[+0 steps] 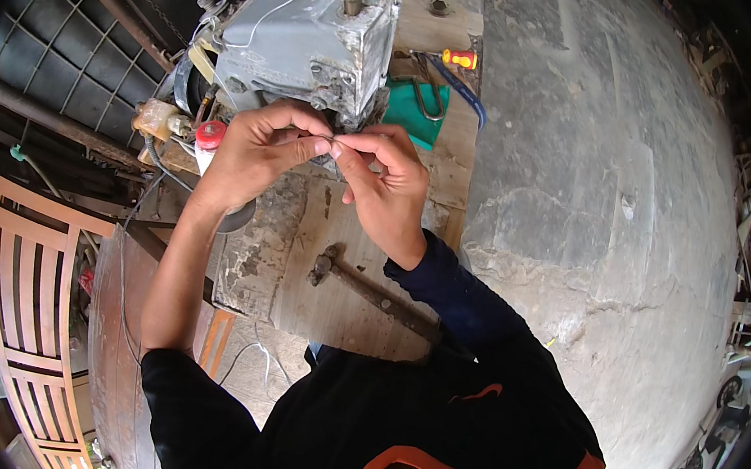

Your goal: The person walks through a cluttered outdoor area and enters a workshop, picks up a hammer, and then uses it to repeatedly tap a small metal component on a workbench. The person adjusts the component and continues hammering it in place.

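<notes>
My left hand (261, 156) and my right hand (385, 186) meet just below a grey metal machine (286, 40) with a loose white wire over it. Thumbs and index fingers of both are pinched together on something small and thin (332, 140), too small to name. A red-capped white container (211, 135) stands beside my left hand, near a brass-coloured fitting (150, 120) with hoses. Above my right hand, a green piece of material (418, 126) lies under a U-shaped metal piece (428, 111).
The worn wooden bench (304, 228) carries a hammer (361, 292) below my hands, a yellow-red screwdriver (457, 59) and a blue-handled tool (469, 103). A concrete surface (595, 210) spans the right. A slatted wooden panel (26, 291) and metal grid (64, 42) are at left.
</notes>
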Available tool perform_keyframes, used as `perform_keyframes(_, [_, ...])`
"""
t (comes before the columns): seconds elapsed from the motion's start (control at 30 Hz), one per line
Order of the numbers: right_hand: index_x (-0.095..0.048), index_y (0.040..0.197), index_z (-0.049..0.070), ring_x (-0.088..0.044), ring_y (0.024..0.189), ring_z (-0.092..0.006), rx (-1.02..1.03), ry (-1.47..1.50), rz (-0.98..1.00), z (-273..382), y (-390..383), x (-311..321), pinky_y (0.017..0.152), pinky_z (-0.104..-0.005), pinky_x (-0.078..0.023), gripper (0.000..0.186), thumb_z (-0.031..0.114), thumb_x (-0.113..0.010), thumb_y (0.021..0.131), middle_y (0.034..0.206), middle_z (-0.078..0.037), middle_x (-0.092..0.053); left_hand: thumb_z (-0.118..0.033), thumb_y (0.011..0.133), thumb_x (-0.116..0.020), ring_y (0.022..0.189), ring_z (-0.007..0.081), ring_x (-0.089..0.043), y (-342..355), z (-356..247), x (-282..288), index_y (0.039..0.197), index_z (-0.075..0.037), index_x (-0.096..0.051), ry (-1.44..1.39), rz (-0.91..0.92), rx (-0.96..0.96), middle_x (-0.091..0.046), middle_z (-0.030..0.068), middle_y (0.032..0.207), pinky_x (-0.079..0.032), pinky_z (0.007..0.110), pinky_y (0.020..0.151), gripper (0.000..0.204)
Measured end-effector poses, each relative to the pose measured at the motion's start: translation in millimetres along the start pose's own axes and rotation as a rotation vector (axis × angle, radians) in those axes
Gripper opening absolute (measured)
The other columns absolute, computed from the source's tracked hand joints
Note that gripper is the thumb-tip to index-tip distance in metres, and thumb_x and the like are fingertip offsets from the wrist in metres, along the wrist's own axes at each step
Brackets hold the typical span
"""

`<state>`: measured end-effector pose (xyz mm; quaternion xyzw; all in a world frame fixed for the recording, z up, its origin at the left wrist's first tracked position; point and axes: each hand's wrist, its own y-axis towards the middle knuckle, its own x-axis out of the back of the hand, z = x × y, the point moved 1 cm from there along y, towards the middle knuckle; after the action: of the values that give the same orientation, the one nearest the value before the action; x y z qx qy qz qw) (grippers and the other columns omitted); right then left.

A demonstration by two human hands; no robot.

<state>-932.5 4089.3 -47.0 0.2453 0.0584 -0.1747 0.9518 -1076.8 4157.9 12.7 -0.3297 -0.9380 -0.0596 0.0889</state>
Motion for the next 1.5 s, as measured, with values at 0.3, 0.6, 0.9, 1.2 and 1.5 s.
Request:
perform_keyframes(0.3, [-0.054, 0.098, -0.002, -0.062, 0.074, -0.0109, -0.433, 0.208, 0.114, 4, -11, 22, 0.052, -0.0239, -0.054, 0.017, 0.008, -0.063, 0.088, 0.087, -0.007, -0.061, -0.003, 0.086, -0.064, 0.084, 0.0096, -0.057, 2, -2, -4, 0.094, 0.001, -0.065, 0.180, -0.046, -0.029, -0.063, 0.0040, 0.088, -0.046, 0.024, 0.075, 0.009])
perform_keyframes(0.6, [-0.053, 0.098, -0.002, -0.064, 0.078, -0.0140, -0.511, 0.311, 0.180, 9, -7, 22, 0.058, -0.0269, -0.057, 0.016, 0.010, -0.060, 0.090, 0.090, -0.008, -0.061, -0.003, 0.081, -0.067, 0.076, 0.0117, -0.056, 5, 4, -7, 0.091, -0.001, -0.067, 0.304, -0.076, -0.067, -0.062, 0.0070, 0.084, -0.045, 0.025, 0.070, 0.011])
perform_keyframes(0.9, [-0.053, 0.100, -0.001, -0.065, 0.081, -0.0156, -0.519, 0.358, 0.192, 6, -10, 23, 0.059, -0.0277, -0.058, 0.016, 0.010, -0.059, 0.091, 0.091, -0.008, -0.060, -0.002, 0.078, -0.068, 0.069, 0.0116, -0.054, 3, 0, -13, 0.089, -0.001, -0.068, 0.436, -0.156, -0.088, -0.062, 0.0065, 0.079, -0.044, 0.026, 0.064, 0.011])
perform_keyframes(1.2, [-0.052, 0.100, -0.002, -0.065, 0.082, -0.0161, -0.517, 0.357, 0.193, 8, -8, 24, 0.059, -0.0275, -0.058, 0.016, 0.010, -0.059, 0.091, 0.091, -0.008, -0.060, -0.003, 0.079, -0.066, 0.073, 0.0209, -0.064, 8, -22, -19, 0.088, 0.000, -0.069, 0.574, -0.070, -0.057, -0.068, 0.0135, 0.081, -0.048, 0.029, 0.069, 0.010])
perform_keyframes(1.5, [-0.055, 0.095, 0.001, -0.064, 0.078, -0.0137, -0.381, 0.070, 0.279, 8, -12, 32, 0.058, -0.0271, -0.054, 0.016, 0.014, -0.063, 0.088, 0.086, -0.006, -0.060, -0.005, 0.078, -0.070, 0.076, 0.0153, -0.057, 3, -1, -22, 0.087, -0.004, -0.071, 0.488, -0.196, -0.081, -0.067, 0.0083, 0.079, -0.045, 0.027, 0.072, 0.010])
